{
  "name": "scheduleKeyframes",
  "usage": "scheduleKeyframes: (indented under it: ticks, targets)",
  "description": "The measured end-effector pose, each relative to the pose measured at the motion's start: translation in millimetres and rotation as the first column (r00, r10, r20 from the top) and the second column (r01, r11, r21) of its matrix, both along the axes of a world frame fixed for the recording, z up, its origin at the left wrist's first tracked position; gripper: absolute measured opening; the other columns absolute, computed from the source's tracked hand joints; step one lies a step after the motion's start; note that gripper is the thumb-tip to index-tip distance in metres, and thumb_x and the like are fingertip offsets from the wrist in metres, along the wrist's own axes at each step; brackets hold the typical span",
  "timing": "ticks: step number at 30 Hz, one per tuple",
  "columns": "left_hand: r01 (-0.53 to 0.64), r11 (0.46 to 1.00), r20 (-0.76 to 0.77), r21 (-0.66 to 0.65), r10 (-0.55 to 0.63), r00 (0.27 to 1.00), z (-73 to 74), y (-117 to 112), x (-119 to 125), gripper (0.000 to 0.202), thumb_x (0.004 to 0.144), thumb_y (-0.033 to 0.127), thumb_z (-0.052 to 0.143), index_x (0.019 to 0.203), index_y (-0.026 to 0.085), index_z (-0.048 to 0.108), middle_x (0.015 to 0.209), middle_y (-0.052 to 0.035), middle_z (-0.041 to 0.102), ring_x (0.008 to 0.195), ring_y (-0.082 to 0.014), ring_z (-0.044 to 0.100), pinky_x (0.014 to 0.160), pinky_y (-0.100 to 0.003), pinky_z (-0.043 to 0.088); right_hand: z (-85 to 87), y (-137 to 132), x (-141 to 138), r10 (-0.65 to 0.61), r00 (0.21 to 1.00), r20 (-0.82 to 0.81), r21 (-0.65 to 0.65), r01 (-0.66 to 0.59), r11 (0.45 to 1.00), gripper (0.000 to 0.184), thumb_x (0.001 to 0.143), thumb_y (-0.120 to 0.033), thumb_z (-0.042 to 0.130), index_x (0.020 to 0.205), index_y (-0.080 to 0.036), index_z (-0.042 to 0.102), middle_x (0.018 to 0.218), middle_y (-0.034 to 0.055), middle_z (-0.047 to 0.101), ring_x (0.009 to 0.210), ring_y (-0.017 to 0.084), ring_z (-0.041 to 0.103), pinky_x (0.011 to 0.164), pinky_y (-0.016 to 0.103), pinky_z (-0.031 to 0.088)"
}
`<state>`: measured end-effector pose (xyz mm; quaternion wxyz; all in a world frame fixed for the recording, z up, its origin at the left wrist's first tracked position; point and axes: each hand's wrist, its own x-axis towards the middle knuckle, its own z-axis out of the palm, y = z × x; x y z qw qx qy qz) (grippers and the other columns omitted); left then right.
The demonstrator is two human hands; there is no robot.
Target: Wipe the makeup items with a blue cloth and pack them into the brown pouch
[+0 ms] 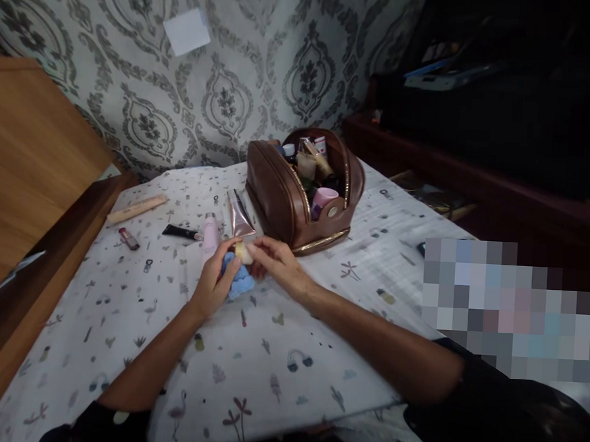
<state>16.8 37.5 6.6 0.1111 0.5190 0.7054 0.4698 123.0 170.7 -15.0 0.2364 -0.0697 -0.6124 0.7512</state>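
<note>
Close in front of the brown cosmetic bag, my left hand [216, 274] is closed around a blue cloth [242, 283] and a small container with a yellow band [241, 250]. The fingers of my right hand [283, 266] pinch the pale end of that same container; its exact kind is too small to make out. A pink bottle [210, 234] stands or lies just beyond my left fingers, I cannot tell which. Next to it are a pinkish clear tube [240, 216] and a black tube [180, 231].
The brown cosmetic bag [277, 187] is unzipped, with jars, bottles and a pink-lidded pot [324, 200] inside. Further left lie a long peach-coloured box [137, 208] and a small reddish lip-gloss-like tube [128, 239]. A wooden board [36, 161] borders the printed sheet [268, 351].
</note>
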Motion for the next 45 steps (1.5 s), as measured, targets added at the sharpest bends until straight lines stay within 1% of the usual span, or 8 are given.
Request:
scheduleKeyframes:
  ticks: [9,14,20,27,30,35,42,45]
  targets:
    - [-0.103,0.994,0.002,-0.03,0.103,0.995,3.4,-4.7,1.8,0.045,0.092,0.053,0.049,0.12,0.02,0.061,0.112,-0.0052,0.069,0.097,-0.0207,0.062,0.088,-0.032,0.049,12.9,-4.0,5.6,0.013,0.996,0.091,-0.108,-0.003,0.994,0.034,0.075,-0.052,0.075,0.074,-0.02,0.06,0.065,-0.0004,0.061,0.059,0.012,0.056,0.049,0.024,0.043]
    - [-0.154,0.987,0.042,0.037,0.153,0.987,4.9,-5.5,-1.7,0.043,0.094,0.056,0.045,0.112,0.022,0.065,0.102,-0.0006,0.066,0.094,-0.0216,0.058,0.083,-0.032,0.047,10.4,-4.8,5.3,0.119,0.99,0.071,-0.222,-0.101,0.97,0.05,0.06,-0.05,0.086,0.096,-0.022,0.063,0.075,-0.0039,0.059,0.065,0.011,0.056,0.051,0.02,0.042]
    - [-0.16,0.987,0.098,0.003,0.159,0.982,6.1,-4.3,-1.2,0.043,0.093,0.059,0.045,0.11,0.024,0.064,0.087,0.0019,0.061,0.077,-0.0177,0.054,0.068,-0.03,0.044,1.5,-7.0,4.8,0.197,0.979,0.044,0.045,-0.199,0.979,0.051,0.061,-0.036,0.089,0.102,-0.021,0.063,0.072,-0.0064,0.055,0.067,0.01,0.051,0.065,0.023,0.042]
    - [-0.144,0.99,0.104,0.007,0.143,0.984,3.0,0.0,-2.1,0.046,0.09,0.064,0.048,0.101,0.023,0.064,0.105,-0.0053,0.067,0.101,-0.0244,0.06,0.087,-0.035,0.048,4.1,-7.3,8.5,0.0,1.0,-0.015,0.181,0.003,0.983,0.041,0.067,-0.038,0.084,0.099,-0.023,0.064,0.083,-0.0034,0.055,0.072,0.012,0.049,0.068,0.025,0.041]
    - [-0.18,0.984,0.217,0.007,0.174,0.961,1.1,0.2,1.7,0.048,0.087,0.065,0.052,0.099,0.02,0.063,0.099,-0.0057,0.068,0.091,-0.0226,0.062,0.083,-0.033,0.05,7.5,-8.7,11.1,-0.075,0.997,-0.024,0.298,0.079,0.951,0.038,0.067,-0.035,0.084,0.098,-0.023,0.066,0.086,-0.0024,0.055,0.074,0.012,0.047,0.068,0.025,0.039]
    - [-0.213,0.975,0.369,0.063,0.175,0.913,8.1,-1.4,12.1,0.043,0.089,0.059,0.051,0.096,0.019,0.062,0.085,-0.0024,0.065,0.073,-0.0176,0.06,0.066,-0.027,0.05,20.9,-13.4,15.1,0.03,0.999,-0.028,0.128,-0.026,0.991,0.045,0.061,-0.04,0.086,0.098,-0.021,0.067,0.086,-0.0016,0.056,0.073,0.013,0.048,0.068,0.026,0.041]
    - [-0.095,0.988,-0.067,0.121,0.104,0.992,55.7,21.0,17.1,0.029,0.096,0.044,0.048,0.097,0.02,0.064,0.084,-0.002,0.065,0.074,-0.0159,0.061,0.064,-0.024,0.049,56.3,3.8,48.6,0.055,0.998,-0.007,0.032,-0.055,0.998,0.04,0.063,-0.027,0.083,0.098,-0.022,0.065,0.084,-0.0019,0.058,0.077,0.013,0.053,0.067,0.025,0.044]
    - [0.06,0.982,-0.431,0.177,0.023,0.902,79.3,49.0,15.2,0.024,0.098,0.032,0.046,0.108,0.02,0.065,0.098,-0.0056,0.066,0.09,-0.0173,0.065,0.079,-0.027,0.052,71.2,20.7,69.5,-0.008,1.0,-0.025,0.056,0.009,0.998,0.036,0.067,-0.026,0.083,0.098,-0.021,0.065,0.084,-0.002,0.06,0.077,0.013,0.054,0.071,0.026,0.045]
